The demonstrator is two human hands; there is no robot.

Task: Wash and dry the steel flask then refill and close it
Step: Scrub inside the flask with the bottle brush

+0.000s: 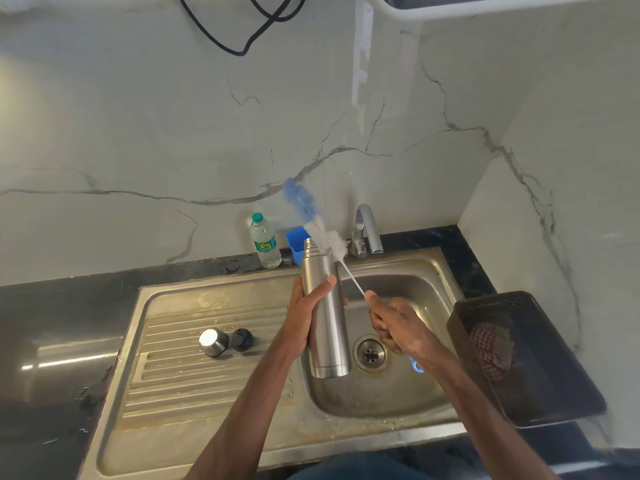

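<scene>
The left hand (302, 318) grips the steel flask (328, 317) around its middle, holding it nearly upright over the basin of the steel sink (391, 398), its mouth uncapped and pointing towards the wall. The right hand (398, 327) is curled around the thin white handle of a bottle brush (313, 223), whose blue and white bristles, blurred, are outside the flask, just beside and above its mouth. On the ribbed drainboard (194, 382) to the left, the steel cap (213, 342) and the black stopper (241, 339) stand side by side. A plastic water bottle (265, 242) and a blue cup (296, 245) stand on the dark desk (52, 323) by the wall, near the tap (367, 230). A dark basket (540, 386) at the right holds a checked cloth (491, 344).
</scene>
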